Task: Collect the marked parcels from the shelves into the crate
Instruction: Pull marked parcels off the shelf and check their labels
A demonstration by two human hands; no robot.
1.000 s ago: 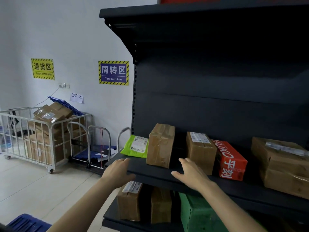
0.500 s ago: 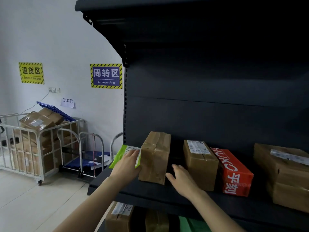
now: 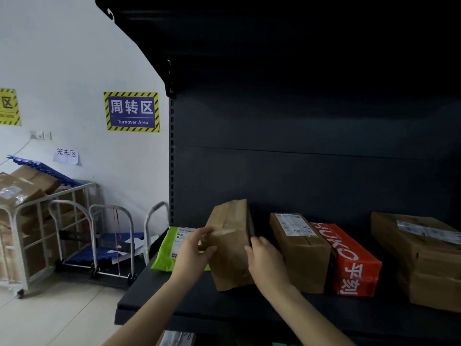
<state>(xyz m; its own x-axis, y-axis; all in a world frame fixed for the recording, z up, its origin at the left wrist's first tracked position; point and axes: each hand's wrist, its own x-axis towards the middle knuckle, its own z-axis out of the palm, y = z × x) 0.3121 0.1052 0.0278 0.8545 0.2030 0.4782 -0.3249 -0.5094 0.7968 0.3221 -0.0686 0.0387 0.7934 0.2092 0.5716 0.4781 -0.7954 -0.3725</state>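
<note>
Brown parcel (image 3: 232,245) stands on the dark shelf (image 3: 224,305), between green mailer (image 3: 169,248) and labelled carton (image 3: 301,255), top leaning slightly left. Left hand (image 3: 195,250) grips its left edge, thumb on the front; right hand (image 3: 265,260) curls round its right side. Half a second ago both hands were only reaching in beside it. Red parcel (image 3: 354,263) touches the labelled carton's right side; large carton (image 3: 429,260) sits further right.
</note>
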